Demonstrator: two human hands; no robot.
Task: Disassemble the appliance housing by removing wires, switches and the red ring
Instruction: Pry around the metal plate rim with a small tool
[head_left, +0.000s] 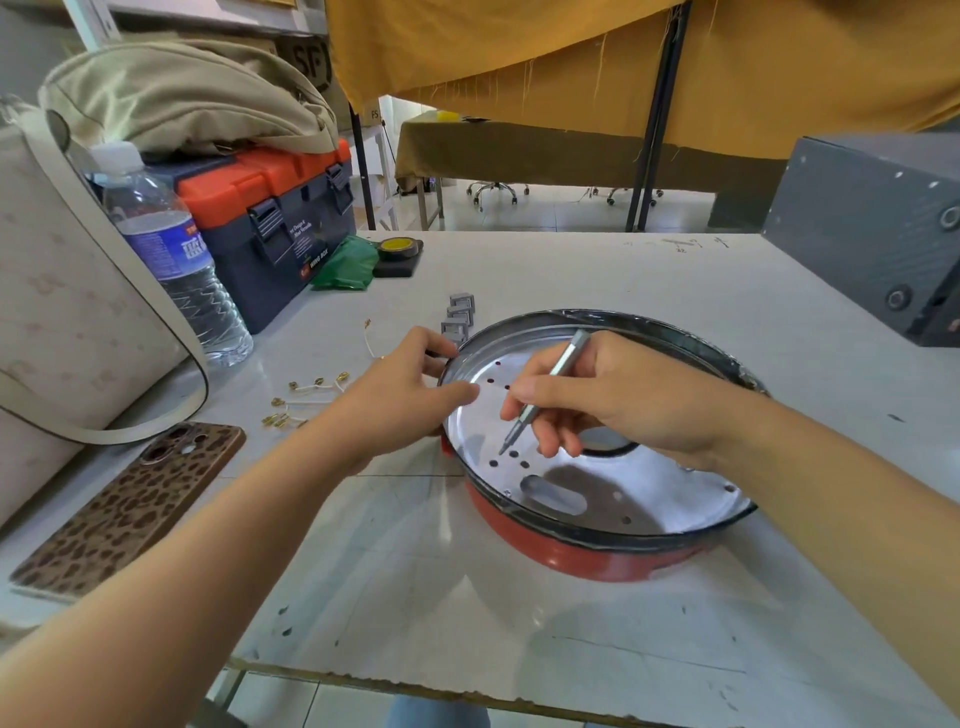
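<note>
Appliance housing (597, 499), round metal pan w/ red ring (561, 551) around its outside, sits on the surface (395, 571) at center-right. L hand (410, 395) grips the housing's left rim w/ curled fingers; R hand (613, 400) pinches a slim gray screwdriver (545, 395), tip down on the pan floor. Removed wires (306, 400) and 3 gray switches (458, 319) lie just left of the housing.

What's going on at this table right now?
A person is taking apart a round appliance housing. The left hand grips its rim while the right hand holds a slim screwdriver, tip down on the perforated metal plate. The red ring is still around the housing. Loose wires and small grey switches already lie on the table to its left.
</note>
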